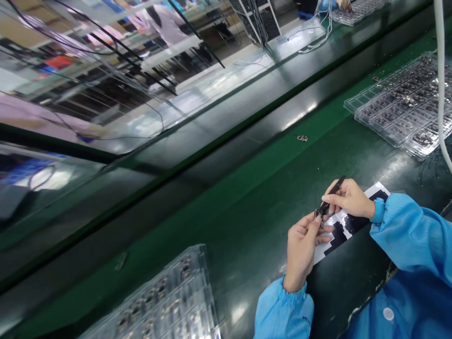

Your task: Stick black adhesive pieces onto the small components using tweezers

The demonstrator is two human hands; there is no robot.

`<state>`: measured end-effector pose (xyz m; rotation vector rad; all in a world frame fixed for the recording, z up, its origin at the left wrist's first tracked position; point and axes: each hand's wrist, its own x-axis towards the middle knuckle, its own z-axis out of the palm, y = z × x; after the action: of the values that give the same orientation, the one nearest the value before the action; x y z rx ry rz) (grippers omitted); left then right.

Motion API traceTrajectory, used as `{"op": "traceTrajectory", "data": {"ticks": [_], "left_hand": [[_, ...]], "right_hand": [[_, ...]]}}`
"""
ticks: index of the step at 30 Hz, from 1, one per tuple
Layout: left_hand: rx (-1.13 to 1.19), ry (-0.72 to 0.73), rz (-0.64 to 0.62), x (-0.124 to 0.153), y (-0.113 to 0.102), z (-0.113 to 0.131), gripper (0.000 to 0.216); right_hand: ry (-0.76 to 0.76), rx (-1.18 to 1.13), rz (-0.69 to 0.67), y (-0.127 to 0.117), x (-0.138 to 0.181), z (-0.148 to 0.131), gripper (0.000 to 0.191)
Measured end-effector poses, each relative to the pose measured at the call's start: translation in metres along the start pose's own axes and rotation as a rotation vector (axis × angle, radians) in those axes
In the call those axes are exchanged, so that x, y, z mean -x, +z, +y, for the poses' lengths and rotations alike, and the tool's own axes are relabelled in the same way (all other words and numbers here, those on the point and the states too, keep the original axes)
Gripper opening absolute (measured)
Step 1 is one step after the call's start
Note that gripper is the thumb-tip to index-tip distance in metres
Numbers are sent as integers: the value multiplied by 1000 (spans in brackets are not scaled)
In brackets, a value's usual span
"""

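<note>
The green bench bears a patterned sheet beneath the fingers, a clear tray left of them, stacked trays right.

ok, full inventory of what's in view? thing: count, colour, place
bench: 1, green, across view
small part: 1, dark metallic, left hand
slim tool: 1, black, right hand
sheet: 1, white and black, under hands
tray stack: 1, clear, right
near tray: at least 1, clear, bottom
loose part: 1, metallic, bench beyond hands
thick cable: 1, white, right edge
far tray: at least 1, clear, top right
co-worker's hand: 1, bare, at far tray
background people: several, blurred, pink clothing, upper left
sleeves: 2, blue, lower right
left hand: 1, bare, lower right
right hand: 1, bare, beyond left
</note>
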<state>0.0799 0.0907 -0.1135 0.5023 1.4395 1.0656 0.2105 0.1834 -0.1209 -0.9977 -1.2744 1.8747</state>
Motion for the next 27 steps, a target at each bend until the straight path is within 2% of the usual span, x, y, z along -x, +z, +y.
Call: {"op": "traceTrajectory", "data": {"ticks": [7,14,19,27], "left_hand": [[-11,26,44,2,1,-2,37],[10,62,66,3,1,-4,36],[12,65,51,2,1,-4,35],[25,42,82,1,-1,-6,40]], "right_hand": [[-46,44,-36,1,5,-1,32],[-236,139,14,2,14,-7,26],[-204,156,-28,4,15,-3,25],[-251,94,84,1,10,0,25]]}}
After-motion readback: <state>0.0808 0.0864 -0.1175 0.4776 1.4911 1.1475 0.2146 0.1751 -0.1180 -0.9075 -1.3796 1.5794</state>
